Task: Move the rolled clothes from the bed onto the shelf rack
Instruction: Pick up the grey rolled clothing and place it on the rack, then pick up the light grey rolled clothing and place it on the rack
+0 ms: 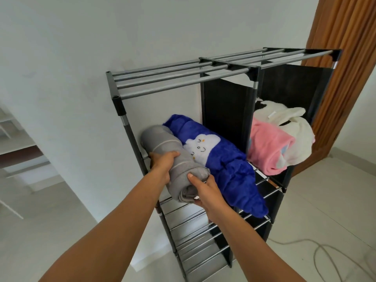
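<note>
Head view: both hands, left [162,163] and right [205,192], grasp a rolled grey cloth [173,157] beside a rolled blue fleece [225,167] on the black metal shelf rack [183,78].

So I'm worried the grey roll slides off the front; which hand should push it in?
Probably the right hand: it cups the grey roll at its overhanging front end, while the left hand grips the side.
</note>
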A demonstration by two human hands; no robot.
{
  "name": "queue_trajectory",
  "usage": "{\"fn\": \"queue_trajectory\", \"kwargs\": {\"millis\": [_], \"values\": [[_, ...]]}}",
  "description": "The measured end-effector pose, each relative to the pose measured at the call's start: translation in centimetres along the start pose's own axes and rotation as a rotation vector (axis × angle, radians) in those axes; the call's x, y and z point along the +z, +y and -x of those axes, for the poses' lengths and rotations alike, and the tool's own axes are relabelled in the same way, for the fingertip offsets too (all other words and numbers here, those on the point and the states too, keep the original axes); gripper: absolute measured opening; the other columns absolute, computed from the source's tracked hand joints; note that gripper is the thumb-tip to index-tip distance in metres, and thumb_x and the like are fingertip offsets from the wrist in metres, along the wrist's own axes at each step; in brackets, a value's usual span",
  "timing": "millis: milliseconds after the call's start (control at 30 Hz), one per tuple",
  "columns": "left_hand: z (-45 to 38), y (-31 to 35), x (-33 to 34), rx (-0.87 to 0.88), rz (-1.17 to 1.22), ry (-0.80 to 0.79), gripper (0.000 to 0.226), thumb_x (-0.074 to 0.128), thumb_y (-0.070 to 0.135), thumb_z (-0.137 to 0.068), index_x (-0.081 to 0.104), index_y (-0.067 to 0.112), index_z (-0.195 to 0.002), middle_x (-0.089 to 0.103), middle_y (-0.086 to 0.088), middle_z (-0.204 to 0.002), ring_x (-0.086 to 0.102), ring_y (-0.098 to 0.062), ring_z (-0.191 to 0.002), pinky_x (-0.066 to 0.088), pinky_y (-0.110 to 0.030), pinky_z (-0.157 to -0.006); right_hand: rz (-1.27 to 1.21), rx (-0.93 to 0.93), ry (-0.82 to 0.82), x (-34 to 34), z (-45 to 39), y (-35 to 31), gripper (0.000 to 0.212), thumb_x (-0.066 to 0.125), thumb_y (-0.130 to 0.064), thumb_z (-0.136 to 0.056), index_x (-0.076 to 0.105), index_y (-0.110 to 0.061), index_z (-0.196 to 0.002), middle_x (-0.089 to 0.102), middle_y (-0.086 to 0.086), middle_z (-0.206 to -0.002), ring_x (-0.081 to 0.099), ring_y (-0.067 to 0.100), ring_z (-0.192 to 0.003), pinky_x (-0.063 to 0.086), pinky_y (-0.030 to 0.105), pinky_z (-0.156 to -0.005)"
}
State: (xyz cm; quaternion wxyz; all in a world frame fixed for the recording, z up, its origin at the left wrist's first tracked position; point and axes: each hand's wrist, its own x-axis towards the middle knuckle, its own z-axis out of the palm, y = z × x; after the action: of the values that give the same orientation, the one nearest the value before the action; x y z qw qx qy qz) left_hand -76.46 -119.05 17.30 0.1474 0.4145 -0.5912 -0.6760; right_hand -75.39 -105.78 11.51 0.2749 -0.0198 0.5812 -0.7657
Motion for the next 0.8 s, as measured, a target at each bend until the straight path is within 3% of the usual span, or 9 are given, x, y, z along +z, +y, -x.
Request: {"fn": "queue_trajectory", "kwargs": {"millis": [133,233,300,400,500,567,633,733,800], "values": [[-0.6,-0.7,0.2,0.034,-0.086,0.028,0.098,0.072,0.021,-0.077,0.009,0.021,-0.151,0.038,-0.017,-0.145,0.048,-0.038,-0.125,0.045,-0.054,-0.101,0.009,0.021,0.044,0.3,-0.3,0.6,0.068,0.069,-0.028,-0.084,0.033,-0.020,-0.142,0.055,0.011,-0.131,0.062,0.026,-0.107,0.059,0.037,-0.076],[-0.9,-1.1,0.7,0.003,-0.125,0.020,0.102,0.071,0.032,-0.070,0.009,0.027,-0.151,0.037,-0.018,-0.146,0.046,-0.039,-0.126,0.042,-0.057,-0.103,0.048,-0.004,0.067,0.2,0.1,1.2,0.065,0.068,-0.032,-0.084,0.037,-0.021,-0.140,0.057,0.008,-0.127,0.064,0.020,-0.103,0.059,0.030,-0.070],[-0.9,-1.2,0.8,0.040,-0.229,0.039,0.097,0.067,0.034,-0.076,0.007,0.025,-0.152,0.028,-0.017,-0.152,0.039,-0.040,-0.132,0.037,-0.056,-0.108,0.080,-0.013,0.070,0.1,0.5,1.2,0.062,0.066,-0.034,-0.086,0.037,-0.021,-0.139,0.057,0.005,-0.126,0.064,0.015,-0.099,0.056,0.023,-0.062],[1.1,-1.2,1.2,0.340,-0.620,0.110,0.079,0.057,0.029,-0.088,0.011,0.018,-0.151,0.010,-0.016,-0.158,0.020,-0.038,-0.143,0.025,-0.056,-0.115,0.224,0.030,0.054,-0.5,1.3,1.0,0.065,0.065,-0.045,-0.084,0.040,-0.021,-0.139,0.059,0.004,-0.127,0.064,0.017,-0.103,0.055,0.026,-0.068],[3.6,-1.5,2.0,0.759,-0.721,0.084,0.055,0.058,0.025,-0.084,0.041,0.013,-0.136,0.032,-0.016,-0.149,0.033,-0.034,-0.136,0.029,-0.048,-0.113,0.302,0.095,0.066,-2.6,3.0,1.4,0.049,0.061,-0.045,-0.087,0.056,-0.012,-0.121,0.067,0.006,-0.111,0.066,0.015,-0.089,0.055,0.034,-0.079],[5.8,-2.5,3.3,0.972,-0.549,-0.076,0.040,0.059,0.019,-0.083,0.054,0.007,-0.120,0.054,-0.012,-0.127,0.052,-0.027,-0.116,0.040,-0.035,-0.100,0.241,0.116,0.122,-5.3,5.1,2.3,0.035,0.059,-0.040,-0.090,0.062,-0.011,-0.110,0.069,0.007,-0.101,0.067,0.016,-0.085,0.056,0.034,-0.081],[8.6,-4.0,5.2,1.030,-0.374,-0.310,0.029,0.059,0.013,-0.084,0.059,0.005,-0.112,0.064,-0.004,-0.103,0.061,-0.016,-0.090,0.044,-0.018,-0.086,0.127,0.093,0.262,-8.8,8.0,3.3,0.020,0.059,-0.031,-0.092,0.064,-0.014,-0.100,0.071,0.007,-0.095,0.068,0.018,-0.082,0.056,0.031,-0.074],[12.8,-8.0,9.9,0.881,-0.420,-0.671,0.028,0.061,0.008,-0.086,0.058,0.007,-0.114,0.063,0.002,-0.086,0.058,-0.001,-0.071,0.042,-0.003,-0.071,-0.061,0.063,0.604,-15.1,14.3,4.6,0.009,0.058,-0.020,-0.093,0.064,-0.013,-0.091,0.069,0.007,-0.086,0.064,0.018,-0.075,0.052,0.028,-0.070],[16.0,-11.5,14.0,0.696,-0.588,-0.907,0.034,0.062,0.011,-0.085,0.056,0.008,-0.119,0.068,-0.008,-0.092,0.063,-0.014,-0.079,0.046,-0.016,-0.079,-0.143,0.037,0.819,-19.3,19.4,5.1,0.007,0.058,-0.017,-0.092,0.063,-0.013,-0.090,0.067,0.008,-0.085,0.062,0.018,-0.073,0.051,0.028,-0.068]]}}
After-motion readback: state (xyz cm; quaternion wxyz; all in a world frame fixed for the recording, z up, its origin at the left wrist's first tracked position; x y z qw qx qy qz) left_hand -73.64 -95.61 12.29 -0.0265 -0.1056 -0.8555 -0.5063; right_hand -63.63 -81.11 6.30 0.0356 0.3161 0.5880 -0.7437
